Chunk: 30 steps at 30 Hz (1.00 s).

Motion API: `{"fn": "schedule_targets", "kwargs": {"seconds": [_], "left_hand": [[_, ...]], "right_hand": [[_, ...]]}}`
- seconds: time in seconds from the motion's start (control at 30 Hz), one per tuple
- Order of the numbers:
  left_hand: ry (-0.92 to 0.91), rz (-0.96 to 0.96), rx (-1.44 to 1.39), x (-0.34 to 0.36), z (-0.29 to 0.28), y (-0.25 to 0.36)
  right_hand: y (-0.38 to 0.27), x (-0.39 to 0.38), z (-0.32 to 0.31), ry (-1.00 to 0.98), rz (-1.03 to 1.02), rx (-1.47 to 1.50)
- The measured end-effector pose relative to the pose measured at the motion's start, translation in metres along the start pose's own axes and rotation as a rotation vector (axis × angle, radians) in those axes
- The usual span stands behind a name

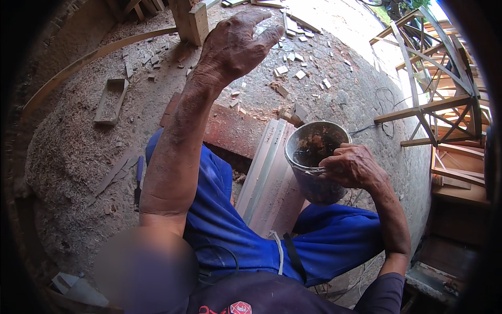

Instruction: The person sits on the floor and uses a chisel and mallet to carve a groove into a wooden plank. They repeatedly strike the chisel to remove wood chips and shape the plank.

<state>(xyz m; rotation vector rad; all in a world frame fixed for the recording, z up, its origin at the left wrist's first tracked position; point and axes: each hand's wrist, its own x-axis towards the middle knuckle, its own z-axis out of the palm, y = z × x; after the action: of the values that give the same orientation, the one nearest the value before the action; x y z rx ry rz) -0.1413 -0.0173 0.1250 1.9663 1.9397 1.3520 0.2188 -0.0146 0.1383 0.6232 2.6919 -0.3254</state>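
My right hand (351, 166) grips the rim of a dirty, round bucket (317, 189) and holds it tilted toward me above my right leg. Dark residue and brownish patches coat the inside of the bucket. My left arm reaches far forward, and my left hand (238, 44) is raised over the ground with the thumb apart from the fingers; nothing shows in it. Between my legs lies a pale, grooved length of wood (266, 178) sprinkled with chips. Beyond it a reddish-brown beam (230, 131) runs crosswise.
Wood shavings (63, 152) cover the ground at left, with a small wooden tray (98, 119) and a blue-handled tool (139, 170). Several wood offcuts (299, 75) lie ahead. A wooden post (192, 23) stands near my left hand. Wooden frames (423, 110) and a thin cable (384, 104) are at right.
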Motion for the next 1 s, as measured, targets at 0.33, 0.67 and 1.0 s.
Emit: {"fn": "schedule_targets", "kwargs": {"seconds": [0.33,0.67,1.0], "left_hand": [[0.025,-0.016,0.058,-0.001,0.005,-0.003],[0.012,-0.067,0.058,-0.006,-0.011,-0.002],[0.036,-0.072,0.009,-0.004,-0.009,-0.005]], "right_hand": [[-0.006,0.039,0.003,-0.043,-0.006,-0.178],[-0.012,0.058,0.003,-0.095,-0.014,-0.203],[-0.017,0.063,0.001,-0.093,-0.056,-0.225]]}}
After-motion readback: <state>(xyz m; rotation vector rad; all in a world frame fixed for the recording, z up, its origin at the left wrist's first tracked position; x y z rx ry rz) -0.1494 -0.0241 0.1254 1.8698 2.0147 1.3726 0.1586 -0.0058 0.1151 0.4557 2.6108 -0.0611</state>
